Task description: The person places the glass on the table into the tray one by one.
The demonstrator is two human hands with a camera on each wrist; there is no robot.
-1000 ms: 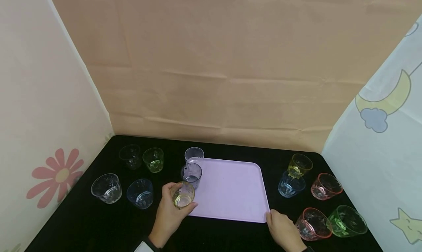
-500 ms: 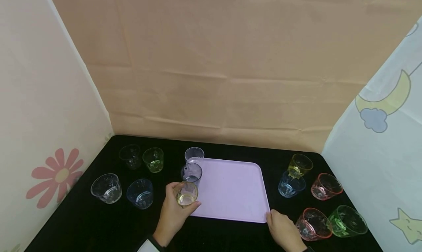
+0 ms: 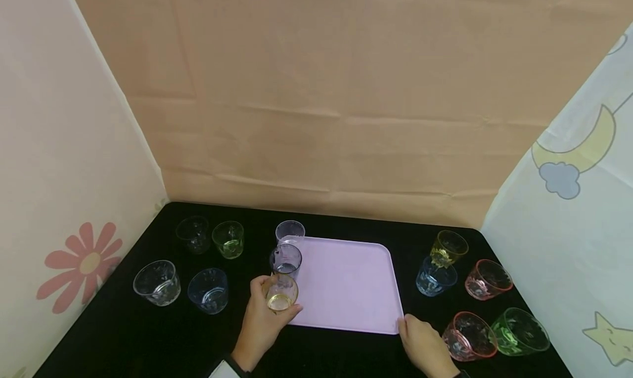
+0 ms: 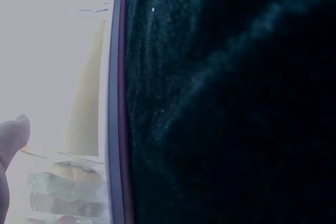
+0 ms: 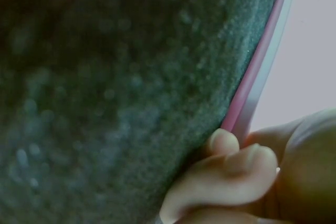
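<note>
My left hand (image 3: 263, 320) grips a pale yellow drinking glass (image 3: 282, 293) at the near-left corner of a lilac tray (image 3: 348, 284). The glass appears upright over the tray; whether its base touches is unclear. In the left wrist view, part of this glass (image 4: 68, 190) shows beside the thumb and the tray's rim (image 4: 116, 98). Behind it, along the tray's left side, stand a greyish-purple glass (image 3: 286, 263) and a pale lilac glass (image 3: 290, 232). My right hand (image 3: 424, 345) pinches the tray's near-right corner, with curled fingers (image 5: 226, 177) against its rim in the right wrist view.
Left of the tray stand a clear stemmed glass (image 3: 194, 234), a green glass (image 3: 229, 240), a clear glass (image 3: 158, 283) and a blue glass (image 3: 209, 291). To the right are a yellow glass (image 3: 447, 247), a blue one (image 3: 435, 279), two red-rimmed ones (image 3: 487, 280) and a green one (image 3: 520, 332).
My left hand has shifted slightly right with the pale yellow glass, which now looks more upright over the tray corner. My right hand keeps its hold on the tray.
</note>
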